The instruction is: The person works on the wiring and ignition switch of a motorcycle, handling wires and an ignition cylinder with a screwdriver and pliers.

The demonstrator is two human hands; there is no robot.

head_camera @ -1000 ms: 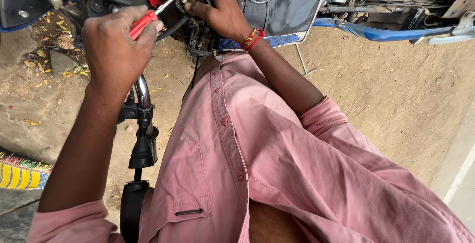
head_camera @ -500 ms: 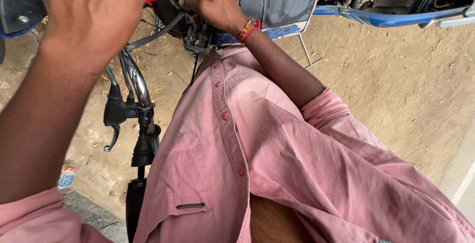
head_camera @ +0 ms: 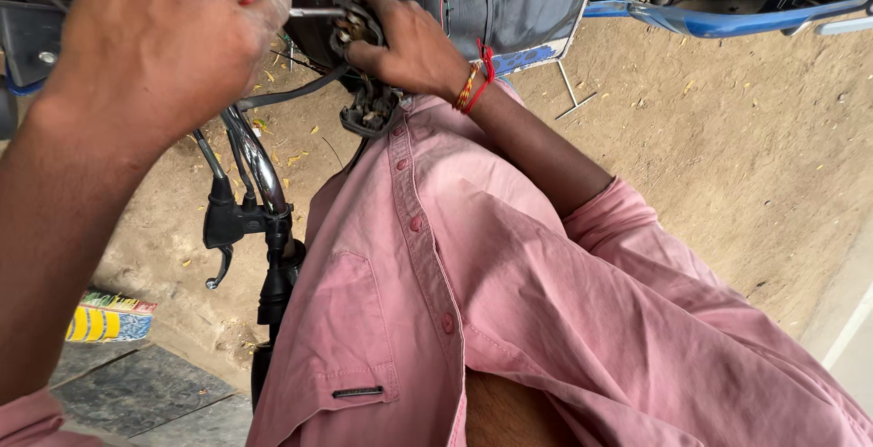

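Gripping a red-handled screwdriver [head_camera: 305, 1] in closed fingers, the left hand [head_camera: 164, 42] is driving its tip into a switch assembly [head_camera: 364, 92] by the motorcycle handlebar [head_camera: 255, 165]. The right hand [head_camera: 409, 42] is pinching that assembly steady. Wires are hanging loose, so the work appears unfinished.

Bright, even daylight, soft shadows under the vehicle, slight blur on the near left hand [head_camera: 159, 42].

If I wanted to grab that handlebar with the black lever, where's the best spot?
Take the black grip at the handlebar's lower end, coming from the open left side. It is round and bare there, whereas higher up the brake lever and cables crowd the chrome tube.
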